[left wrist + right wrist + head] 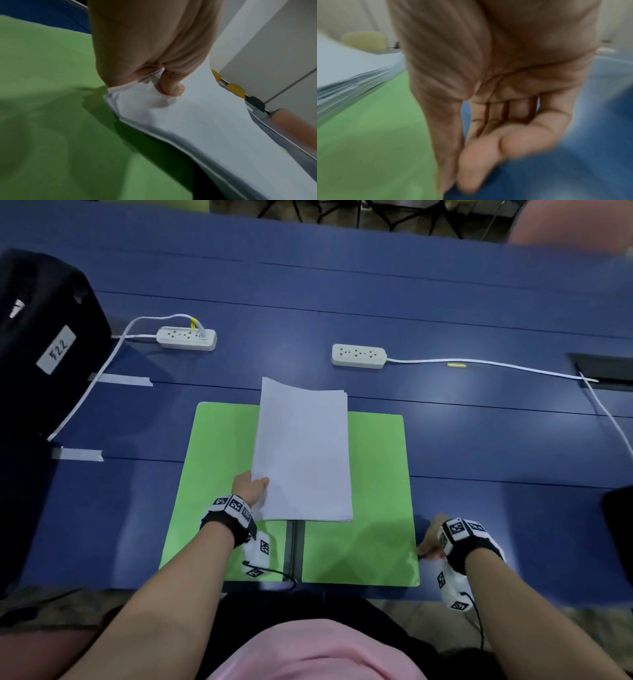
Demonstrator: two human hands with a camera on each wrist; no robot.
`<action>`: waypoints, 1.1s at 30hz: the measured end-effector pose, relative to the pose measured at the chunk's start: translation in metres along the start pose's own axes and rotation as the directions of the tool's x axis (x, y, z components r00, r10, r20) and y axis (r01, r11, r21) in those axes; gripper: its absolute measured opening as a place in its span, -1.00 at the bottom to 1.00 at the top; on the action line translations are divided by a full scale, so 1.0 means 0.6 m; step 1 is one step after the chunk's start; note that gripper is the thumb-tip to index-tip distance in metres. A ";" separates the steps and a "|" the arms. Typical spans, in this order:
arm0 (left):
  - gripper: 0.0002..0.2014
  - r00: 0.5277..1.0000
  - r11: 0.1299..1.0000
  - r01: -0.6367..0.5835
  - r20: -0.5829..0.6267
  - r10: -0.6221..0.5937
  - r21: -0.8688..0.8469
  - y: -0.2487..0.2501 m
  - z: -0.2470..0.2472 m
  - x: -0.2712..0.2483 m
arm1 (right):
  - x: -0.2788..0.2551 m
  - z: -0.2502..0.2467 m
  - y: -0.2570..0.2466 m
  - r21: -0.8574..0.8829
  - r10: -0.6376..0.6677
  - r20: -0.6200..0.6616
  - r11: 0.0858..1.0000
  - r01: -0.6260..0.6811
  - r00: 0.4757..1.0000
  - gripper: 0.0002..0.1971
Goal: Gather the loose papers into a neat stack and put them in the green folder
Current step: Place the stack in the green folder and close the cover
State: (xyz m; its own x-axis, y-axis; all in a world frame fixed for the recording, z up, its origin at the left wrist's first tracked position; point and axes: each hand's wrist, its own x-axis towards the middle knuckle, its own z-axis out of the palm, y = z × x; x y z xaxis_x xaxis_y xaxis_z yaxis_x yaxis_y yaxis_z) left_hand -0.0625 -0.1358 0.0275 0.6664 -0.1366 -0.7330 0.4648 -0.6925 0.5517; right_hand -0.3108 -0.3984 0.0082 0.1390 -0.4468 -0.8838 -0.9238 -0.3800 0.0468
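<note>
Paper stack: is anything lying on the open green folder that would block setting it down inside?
Nothing visible does. The left hand pinches the paper stack over the open green folder, whose visible panels are bare; the right hand is at its right edge.

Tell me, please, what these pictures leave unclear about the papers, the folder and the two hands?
- Sheet count: in the head view the paper stack is too far away; in the right wrist view its edge is motion-blurred.
- Stack contact: whether it rests on the green folder or is lifted is unclear.
- Left hand: its fingers are hidden under the papers.
- Right hand: blurred at the folder's right edge; contact is uncertain.
- Folder spine: partly covered by the stack.
</note>
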 end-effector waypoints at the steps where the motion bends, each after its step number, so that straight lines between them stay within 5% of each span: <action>1: -0.51 1.000 1.000 -0.009 -0.005 0.009 -0.008 0.006 0.002 0.001 | -0.002 -0.005 -0.010 -0.059 0.011 -0.096 0.998 -0.017 0.995 -0.78; 4: -0.49 0.999 0.999 -0.037 0.004 0.037 -0.026 0.026 0.005 0.000 | 0.006 -0.015 -0.054 0.203 -0.106 -0.430 0.956 0.210 0.897 -0.63; 7: -0.49 0.995 0.995 -0.089 0.039 0.090 -0.048 0.048 0.003 -0.005 | -0.011 -0.029 -0.115 0.638 -0.282 -0.467 0.549 0.540 0.838 -0.47; 10: -0.50 0.987 0.989 -0.137 0.079 0.141 -0.062 0.064 -0.002 -0.017 | -0.041 -0.038 -0.173 0.887 -0.480 -0.265 0.219 0.407 0.836 -0.21; 15: -0.57 0.977 0.988 -0.146 0.149 0.152 -0.047 0.055 -0.016 -0.016 | -0.063 -0.025 -0.205 0.982 -0.600 -0.146 0.007 0.187 0.786 -0.51; 18: -0.56 0.981 0.989 -0.135 0.130 0.143 -0.066 0.039 -0.017 -0.009 | -0.061 -0.018 -0.206 0.989 -0.610 -0.128 -0.019 0.146 0.782 -0.65; 21: -0.56 0.977 0.986 -0.146 0.146 0.157 -0.082 0.027 -0.010 -0.006 | -0.062 -0.014 -0.212 0.974 -0.546 -0.148 0.065 0.218 0.825 -0.67; 26: -0.69 0.954 0.970 -0.212 0.190 0.232 -0.117 0.021 -0.015 -0.001 | -0.064 -0.017 -0.210 0.936 -0.451 -0.225 0.148 0.321 0.864 -0.47; 29: -0.81 0.973 0.974 -0.226 -0.056 0.224 -0.033 0.000 -0.048 0.024 | -0.053 -0.023 -0.186 0.925 -0.358 -0.244 0.194 0.327 0.901 -0.66; 33: -0.36 0.916 0.964 0.124 -0.400 -0.020 0.235 -0.066 -0.123 0.052 | -0.032 -0.023 -0.138 0.901 -0.201 -0.240 0.319 0.295 0.950 -0.58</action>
State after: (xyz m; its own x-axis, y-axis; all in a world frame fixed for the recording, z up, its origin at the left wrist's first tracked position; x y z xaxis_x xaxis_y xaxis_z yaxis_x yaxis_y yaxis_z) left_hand -0.0172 -0.0605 0.0120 0.8344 0.1718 -0.5238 0.3933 -0.8513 0.3474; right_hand -0.2322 -0.3696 0.0280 0.4035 -0.5423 -0.7370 -0.5751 0.4762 -0.6652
